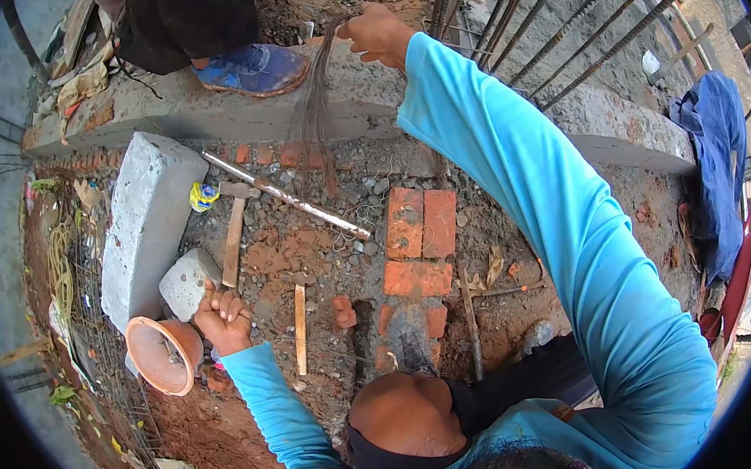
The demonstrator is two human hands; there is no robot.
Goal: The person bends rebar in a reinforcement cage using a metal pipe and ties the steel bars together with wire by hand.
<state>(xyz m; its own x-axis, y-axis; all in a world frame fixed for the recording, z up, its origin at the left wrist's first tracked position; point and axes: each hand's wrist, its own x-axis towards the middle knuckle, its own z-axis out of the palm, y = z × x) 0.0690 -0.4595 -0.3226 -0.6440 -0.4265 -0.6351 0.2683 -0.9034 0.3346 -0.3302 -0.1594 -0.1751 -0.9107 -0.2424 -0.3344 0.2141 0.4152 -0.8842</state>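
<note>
My right hand (378, 34) reaches out over the concrete beam (366, 113), its fingers closed on one end of a bundle of thin wires (320, 97). The strands hang down across the beam's near face towards the rubble. My left hand (225, 320) is a fist with the thumb up, and I see nothing in it. Beside that fist are an orange plastic bucket (189, 345), tipped over, and a small concrete block (189, 282). Just beyond it lies a hammer (235, 229) with a wooden handle.
Another person's blue shoe (253, 71) rests on the beam. Steel rebars (571, 27) rise at upper right. A long concrete block (149, 219), a white-flecked rod (287, 205), red bricks (420, 224) and a wooden strip (301, 329) lie on rubble. A hacksaw (509, 288) lies right.
</note>
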